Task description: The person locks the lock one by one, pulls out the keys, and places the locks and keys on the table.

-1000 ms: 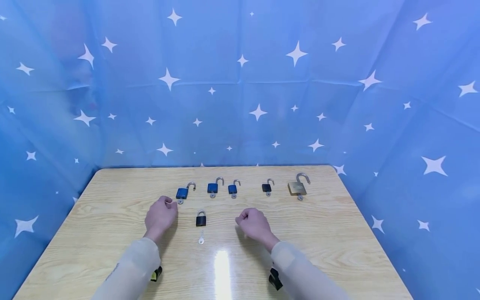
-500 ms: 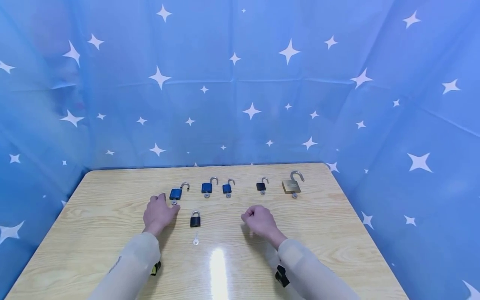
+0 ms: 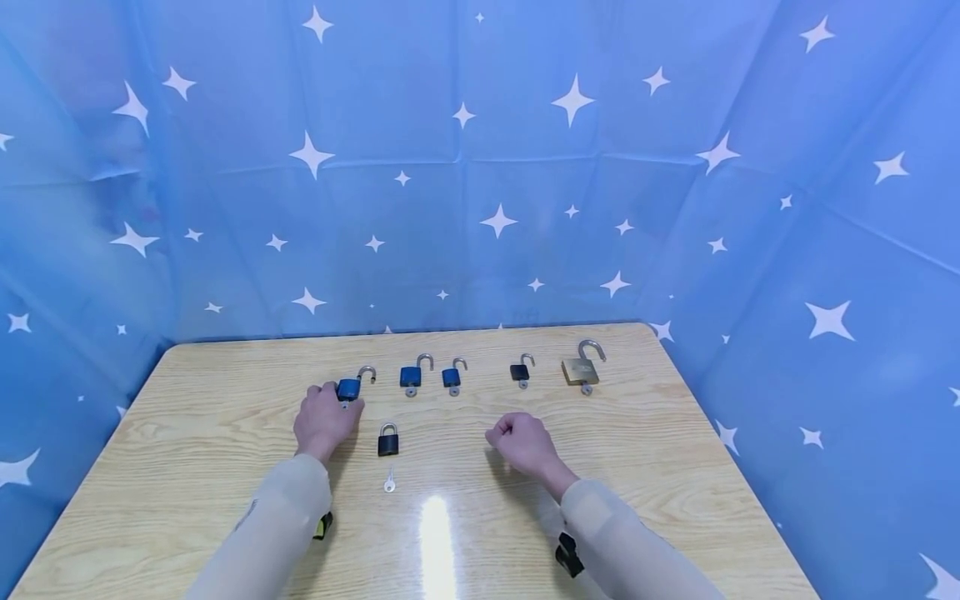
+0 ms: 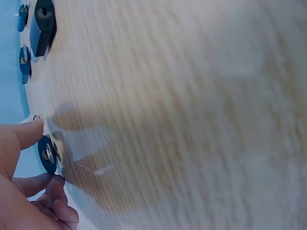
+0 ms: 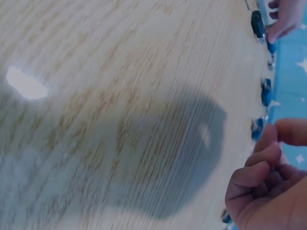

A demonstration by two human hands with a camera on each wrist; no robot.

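My left hand (image 3: 324,418) is at the leftmost blue padlock (image 3: 348,389), whose shackle is swung out. In the left wrist view, the thumb (image 4: 29,132) and a finger (image 4: 36,185) lie on either side of this padlock, whose keyhole end (image 4: 47,154) faces the camera. The finger appears to touch it; whether both sides are in contact is hard to tell. Over the table's middle, my right hand (image 3: 522,442) hangs with loosely curled fingers, holding nothing. Between the hands lies a black padlock (image 3: 387,445) with its shackle closed, and a small loose key (image 3: 389,481) below it.
Along the back of the wooden table (image 3: 225,392) lie two more blue padlocks, one larger (image 3: 410,377) and one smaller (image 3: 451,377), a small black padlock (image 3: 519,372) and a brass padlock (image 3: 580,371), shackles swung out. A starry blue curtain (image 3: 420,200) hangs behind.
The left hand has spread its thumb and fingers and reached forward to the leftmost blue padlock. My right hand has shifted slightly right. The head view has turned a little.
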